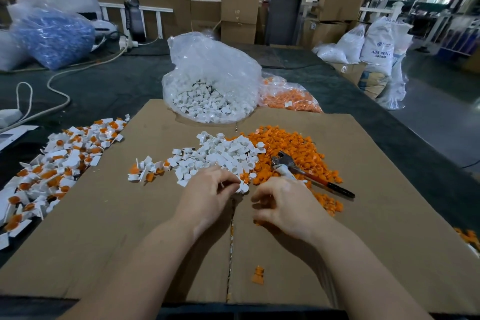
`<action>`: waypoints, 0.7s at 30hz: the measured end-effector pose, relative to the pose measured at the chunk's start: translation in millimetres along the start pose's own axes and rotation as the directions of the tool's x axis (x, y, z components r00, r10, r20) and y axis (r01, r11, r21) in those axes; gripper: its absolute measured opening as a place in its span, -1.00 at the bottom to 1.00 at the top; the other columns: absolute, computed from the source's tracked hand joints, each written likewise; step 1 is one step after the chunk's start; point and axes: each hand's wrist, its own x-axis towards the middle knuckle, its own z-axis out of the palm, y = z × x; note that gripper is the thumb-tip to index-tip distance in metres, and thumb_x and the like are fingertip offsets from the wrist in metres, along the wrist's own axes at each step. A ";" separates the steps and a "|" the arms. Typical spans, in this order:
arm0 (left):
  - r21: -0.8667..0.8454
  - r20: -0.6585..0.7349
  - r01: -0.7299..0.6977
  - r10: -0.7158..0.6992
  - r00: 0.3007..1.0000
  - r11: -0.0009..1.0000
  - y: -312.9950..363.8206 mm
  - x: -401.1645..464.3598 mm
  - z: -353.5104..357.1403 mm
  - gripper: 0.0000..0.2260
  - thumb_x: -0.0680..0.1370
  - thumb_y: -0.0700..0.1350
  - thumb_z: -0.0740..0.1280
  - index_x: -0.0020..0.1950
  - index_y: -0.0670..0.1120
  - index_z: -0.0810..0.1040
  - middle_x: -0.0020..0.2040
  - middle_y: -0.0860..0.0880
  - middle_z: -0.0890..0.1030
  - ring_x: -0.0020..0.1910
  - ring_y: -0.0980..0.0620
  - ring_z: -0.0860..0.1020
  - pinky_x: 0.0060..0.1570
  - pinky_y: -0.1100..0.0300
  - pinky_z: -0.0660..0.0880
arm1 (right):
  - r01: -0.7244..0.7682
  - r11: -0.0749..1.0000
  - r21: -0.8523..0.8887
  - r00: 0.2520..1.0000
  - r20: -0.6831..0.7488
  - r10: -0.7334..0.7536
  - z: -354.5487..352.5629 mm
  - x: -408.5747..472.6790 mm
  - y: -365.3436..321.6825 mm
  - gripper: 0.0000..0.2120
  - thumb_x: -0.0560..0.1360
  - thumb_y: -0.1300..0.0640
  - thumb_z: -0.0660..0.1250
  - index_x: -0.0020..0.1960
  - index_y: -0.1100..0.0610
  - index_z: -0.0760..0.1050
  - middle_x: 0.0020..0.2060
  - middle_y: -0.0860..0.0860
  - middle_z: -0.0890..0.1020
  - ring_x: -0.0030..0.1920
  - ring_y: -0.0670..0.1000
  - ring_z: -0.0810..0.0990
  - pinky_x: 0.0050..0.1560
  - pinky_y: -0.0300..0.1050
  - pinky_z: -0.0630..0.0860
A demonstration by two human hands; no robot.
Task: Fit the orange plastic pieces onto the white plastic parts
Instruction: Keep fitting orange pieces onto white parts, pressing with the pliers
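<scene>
Your left hand (210, 189) pinches a white part (242, 187) at the near edge of the white pile (220, 158), mid-cardboard (104, 228). Your right hand (283, 205), curled around something orange I think, sits just right of it, so bring it leftward

My 1 head camera looks forward and down, close over my cardboard sheet (363, 189), wide-angle.

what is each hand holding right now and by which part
The left hand pinches a white plastic part at its end. The right hand curls over an orange piece; the hold is hidden.
</scene>
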 end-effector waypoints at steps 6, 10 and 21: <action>0.034 0.038 0.023 -0.024 0.999 0.999 -1.8 -1.4 6.6 -0.89 0.50 -0.10 0.37 0.00 -0.02 0.64 -0.14 0.13 0.48 -0.11 0.17 0.41 -0.18 0.42 0.24 | -0.001 0.997 -0.082 0.999 -0.054 -0.003 12.9 3.3 1.1 -0.89 0.53 0.02 0.26 0.00 -0.02 0.55 -0.02 -0.08 0.53 0.10 -0.06 0.41 0.16 -0.10 0.21; 0.035 0.036 0.041 -0.042 0.998 0.999 -1.9 -0.9 12.8 -0.86 0.51 -0.09 0.36 0.04 -0.02 0.63 -0.11 0.10 0.49 -0.12 0.17 0.40 -0.19 0.41 0.23 | -0.032 0.988 -0.149 0.987 -0.160 0.007 24.0 7.3 4.4 -0.89 0.58 0.06 0.19 0.00 0.01 0.48 -0.05 -0.06 0.51 0.07 -0.04 0.41 0.03 -0.17 0.17; 0.093 0.044 0.091 -0.095 0.994 0.992 1.2 7.4 25.2 -0.79 0.51 -0.06 0.36 0.13 0.00 0.60 -0.02 0.01 0.52 -0.03 0.07 0.47 -0.10 0.30 0.35 | -0.029 0.981 -0.192 0.986 -0.166 -0.003 31.2 12.2 7.4 -0.80 0.57 0.06 0.17 0.08 0.07 0.54 -0.02 0.00 0.55 0.05 0.01 0.48 0.07 -0.14 0.37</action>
